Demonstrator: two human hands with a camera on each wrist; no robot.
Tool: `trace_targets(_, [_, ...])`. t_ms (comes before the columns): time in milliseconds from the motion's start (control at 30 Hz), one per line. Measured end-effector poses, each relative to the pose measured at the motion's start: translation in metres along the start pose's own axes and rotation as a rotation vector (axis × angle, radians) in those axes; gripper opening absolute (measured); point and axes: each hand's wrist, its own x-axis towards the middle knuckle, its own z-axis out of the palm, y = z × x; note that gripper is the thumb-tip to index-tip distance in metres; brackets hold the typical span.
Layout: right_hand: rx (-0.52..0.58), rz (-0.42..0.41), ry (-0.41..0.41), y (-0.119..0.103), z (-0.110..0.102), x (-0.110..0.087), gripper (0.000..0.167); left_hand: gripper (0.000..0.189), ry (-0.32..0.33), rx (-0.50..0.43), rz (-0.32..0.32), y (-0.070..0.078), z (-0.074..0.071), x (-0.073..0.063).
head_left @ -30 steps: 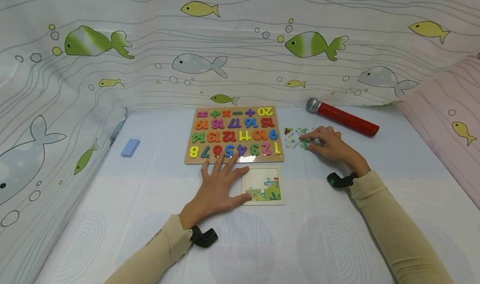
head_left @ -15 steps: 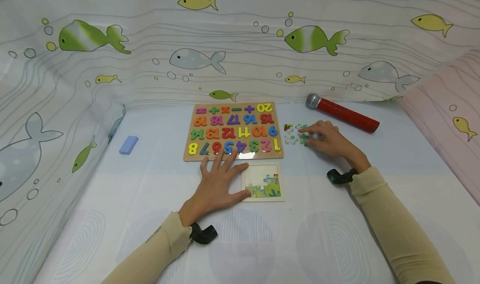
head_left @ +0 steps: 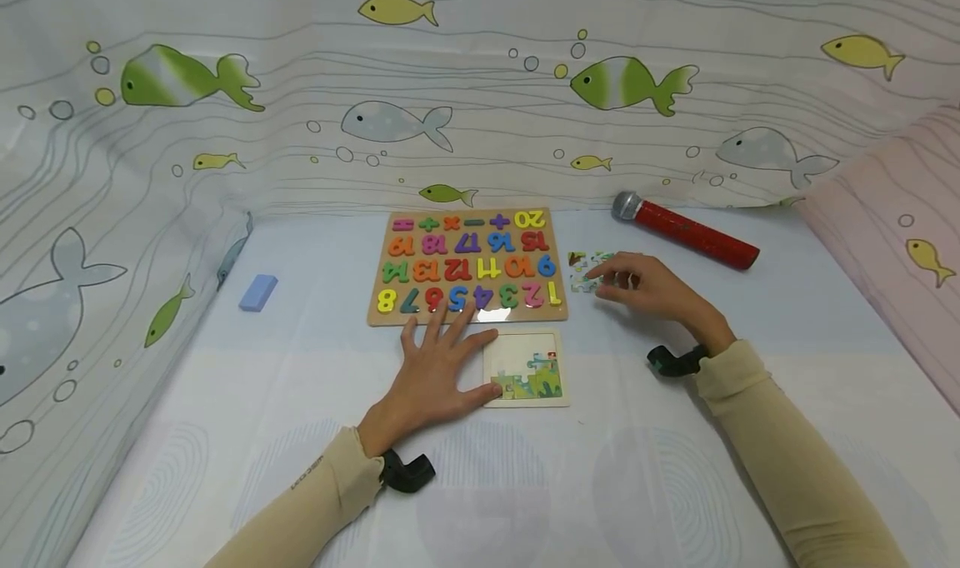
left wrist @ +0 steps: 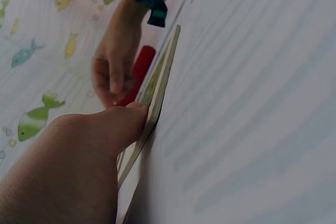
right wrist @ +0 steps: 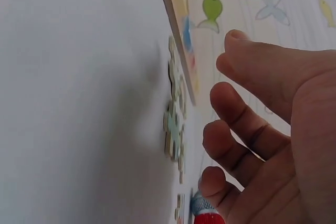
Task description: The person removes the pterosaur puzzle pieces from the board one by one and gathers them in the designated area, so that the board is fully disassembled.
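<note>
My left hand [head_left: 431, 381] lies with fingers spread at the left side of a small square wooden puzzle tray [head_left: 517, 343]. Its thumb and index finger touch the tray's edge, and other fingertips reach the number board. Green jigsaw pieces fill the tray's lower part; the upper part shows bare base. Over loose jigsaw pieces [head_left: 579, 275] to the right of the number board, my right hand [head_left: 652, 289] hovers. In the right wrist view its fingers [right wrist: 226, 142] are loosely bent, holding nothing visible, apart from the pieces [right wrist: 173, 124]. The hand hides some pieces in the head view.
A wooden number board [head_left: 375, 319] with colourful numerals lies behind the tray. A red toy microphone [head_left: 693, 233] with a silver head lies at the back right, a blue block [head_left: 258, 293] at the left. Fish-patterned cloth [head_left: 510, 160] rises behind the table.
My right hand has shifted slightly left over the loose pieces, covering more of them. The left hand and tray stay put; the head view tilts slightly.
</note>
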Motion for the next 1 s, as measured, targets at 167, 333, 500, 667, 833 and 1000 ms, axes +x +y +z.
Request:
trace_targets(167, [0.009, -0.044, -0.002, -0.009, 0.009, 0.002, 0.023, 0.080, -0.002, 0.004, -0.006, 0.000, 0.000, -0.002])
trace_targets(333, [0.046, -0.069, -0.039, -0.025, 0.017, 0.003, 0.023, 0.079, 0.005, 0.014, -0.008, 0.000, 0.000, -0.001])
trace_targets(500, [0.070, -0.102, -0.114, -0.039, 0.025, 0.005, 0.025, 0.079, 0.014, 0.022, -0.018, 0.000, -0.002, 0.000])
trace_targets(667, [0.080, -0.110, -0.214, -0.053, 0.034, 0.004, 0.030, 0.078, 0.010, 0.025, -0.037, 0.000, -0.001, -0.001])
trace_targets(833, [0.075, -0.138, -0.283, -0.064, 0.041, 0.004, 0.033, 0.078, 0.015, 0.028, -0.040, -0.001, -0.001, 0.000])
trace_targets(1000, [0.066, -0.184, -0.309, -0.066, 0.049, 0.004, 0.034, 0.078, 0.011, 0.032, -0.040, 0.000, -0.003, 0.001])
